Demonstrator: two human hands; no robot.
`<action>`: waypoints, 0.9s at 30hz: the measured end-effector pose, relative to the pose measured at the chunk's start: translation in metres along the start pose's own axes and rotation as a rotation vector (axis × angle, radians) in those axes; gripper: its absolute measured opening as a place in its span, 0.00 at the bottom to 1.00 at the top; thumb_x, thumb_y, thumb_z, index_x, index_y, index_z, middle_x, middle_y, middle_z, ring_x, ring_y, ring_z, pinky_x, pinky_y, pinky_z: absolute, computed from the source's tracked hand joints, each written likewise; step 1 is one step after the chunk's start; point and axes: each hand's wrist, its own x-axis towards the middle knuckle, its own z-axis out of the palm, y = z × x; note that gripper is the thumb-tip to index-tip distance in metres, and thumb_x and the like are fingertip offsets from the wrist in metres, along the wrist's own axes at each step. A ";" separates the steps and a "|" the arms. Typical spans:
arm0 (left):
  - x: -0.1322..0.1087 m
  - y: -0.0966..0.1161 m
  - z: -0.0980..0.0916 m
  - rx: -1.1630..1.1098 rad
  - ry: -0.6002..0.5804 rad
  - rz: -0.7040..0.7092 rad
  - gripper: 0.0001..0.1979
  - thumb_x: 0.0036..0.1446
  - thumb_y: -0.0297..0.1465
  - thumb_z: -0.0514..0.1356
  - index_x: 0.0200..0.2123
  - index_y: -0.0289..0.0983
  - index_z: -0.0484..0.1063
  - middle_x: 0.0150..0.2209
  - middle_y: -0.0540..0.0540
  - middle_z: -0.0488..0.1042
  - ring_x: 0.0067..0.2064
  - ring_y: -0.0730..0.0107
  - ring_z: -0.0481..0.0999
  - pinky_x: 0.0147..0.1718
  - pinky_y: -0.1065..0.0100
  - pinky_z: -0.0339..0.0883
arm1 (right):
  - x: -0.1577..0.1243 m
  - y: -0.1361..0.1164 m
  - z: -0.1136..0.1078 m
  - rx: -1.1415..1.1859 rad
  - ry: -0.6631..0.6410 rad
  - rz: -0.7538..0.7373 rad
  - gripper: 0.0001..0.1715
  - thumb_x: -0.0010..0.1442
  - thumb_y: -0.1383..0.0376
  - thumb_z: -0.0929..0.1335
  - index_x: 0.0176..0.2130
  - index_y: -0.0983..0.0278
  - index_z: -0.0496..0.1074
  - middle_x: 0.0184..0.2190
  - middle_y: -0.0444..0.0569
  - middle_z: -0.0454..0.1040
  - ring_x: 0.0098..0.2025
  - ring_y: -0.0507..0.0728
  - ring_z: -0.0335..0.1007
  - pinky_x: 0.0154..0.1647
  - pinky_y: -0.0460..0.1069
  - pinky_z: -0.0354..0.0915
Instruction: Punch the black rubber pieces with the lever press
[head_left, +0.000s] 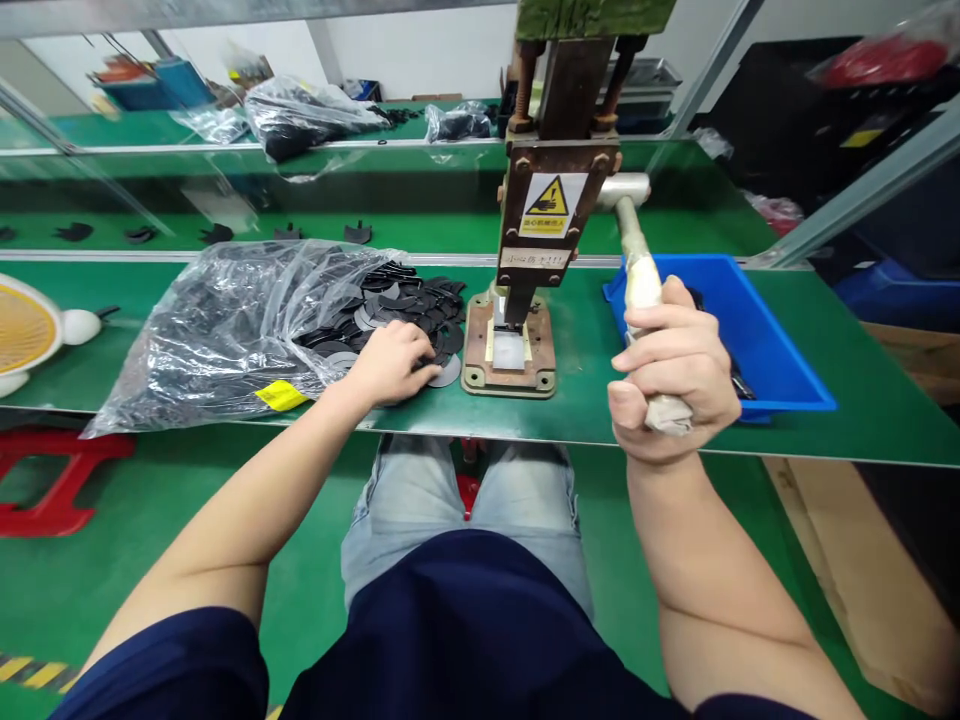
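My left hand (394, 362) rests on the near edge of a pile of flat black curved pieces (416, 305). Its fingers are bent with the thumb close to them, and what they pinch is hidden. A grey rounded piece (448, 372) lies by the thumb. My right hand (675, 375) is wrapped round the tape-covered lever (637, 255) of a hand press (551, 210). Under the ram, a pale block (509, 350) sits on the brown press base (474, 365). The pile spills from a clear plastic bag (225, 330) with a yellow label (281, 396).
Right of the press stands a blue bin (780, 365) with dark pieces inside, partly behind my right hand. A small fan (30, 330) is at the far left. Several black parts (217, 233) lie on the strip behind. A red stool (64, 480) is below the table.
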 end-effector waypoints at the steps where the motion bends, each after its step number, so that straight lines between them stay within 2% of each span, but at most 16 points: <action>1: -0.006 0.005 0.002 0.017 -0.026 0.009 0.18 0.66 0.48 0.65 0.46 0.40 0.82 0.53 0.37 0.79 0.54 0.45 0.74 0.53 0.47 0.67 | 0.000 0.000 0.002 -0.001 0.019 0.005 0.12 0.59 0.60 0.75 0.30 0.60 0.69 0.30 0.40 0.77 0.49 0.61 0.81 0.70 0.73 0.70; 3: -0.014 0.016 0.006 0.053 -0.049 0.011 0.19 0.64 0.50 0.67 0.45 0.39 0.81 0.54 0.36 0.78 0.55 0.43 0.73 0.51 0.46 0.66 | -0.001 -0.001 0.004 -0.001 0.044 0.007 0.12 0.60 0.59 0.74 0.30 0.60 0.69 0.30 0.41 0.77 0.47 0.59 0.81 0.69 0.72 0.71; 6: -0.015 0.026 0.013 0.062 -0.046 -0.020 0.18 0.64 0.47 0.68 0.43 0.38 0.79 0.54 0.34 0.78 0.56 0.42 0.72 0.50 0.46 0.65 | -0.002 -0.002 0.004 0.003 0.047 0.010 0.13 0.61 0.58 0.74 0.30 0.60 0.69 0.30 0.42 0.76 0.47 0.59 0.81 0.68 0.71 0.72; 10: -0.009 0.026 0.017 -0.017 -0.044 -0.041 0.11 0.62 0.40 0.69 0.38 0.40 0.75 0.52 0.37 0.78 0.55 0.44 0.73 0.50 0.48 0.66 | -0.002 -0.004 0.002 -0.033 0.012 0.038 0.15 0.62 0.56 0.74 0.31 0.59 0.69 0.31 0.40 0.76 0.48 0.58 0.80 0.69 0.71 0.71; 15: 0.002 0.019 0.004 -0.272 0.044 -0.097 0.02 0.65 0.32 0.63 0.39 0.41 0.72 0.41 0.44 0.79 0.43 0.57 0.77 0.43 0.58 0.69 | -0.002 -0.005 0.004 -0.024 0.038 0.036 0.15 0.63 0.57 0.73 0.31 0.60 0.68 0.31 0.41 0.75 0.47 0.57 0.80 0.68 0.70 0.71; 19: 0.020 0.023 -0.004 -0.389 0.092 -0.107 0.03 0.64 0.32 0.64 0.41 0.41 0.76 0.38 0.47 0.79 0.39 0.61 0.77 0.40 0.62 0.69 | -0.003 -0.004 0.006 -0.024 0.061 0.023 0.13 0.62 0.58 0.73 0.31 0.59 0.68 0.30 0.41 0.75 0.47 0.57 0.80 0.68 0.69 0.72; 23: 0.042 0.037 0.017 -0.686 0.105 -0.212 0.07 0.63 0.35 0.66 0.43 0.41 0.79 0.35 0.49 0.80 0.35 0.65 0.78 0.37 0.65 0.69 | -0.004 -0.004 0.005 -0.039 0.058 0.046 0.12 0.61 0.57 0.73 0.31 0.57 0.69 0.30 0.40 0.75 0.46 0.58 0.80 0.67 0.69 0.72; 27: 0.064 0.049 0.038 -1.120 0.173 -0.396 0.11 0.60 0.36 0.71 0.40 0.38 0.75 0.30 0.51 0.79 0.30 0.71 0.77 0.33 0.69 0.70 | -0.006 -0.005 0.004 -0.050 0.060 0.076 0.13 0.60 0.55 0.73 0.31 0.56 0.69 0.30 0.39 0.75 0.45 0.58 0.80 0.69 0.68 0.72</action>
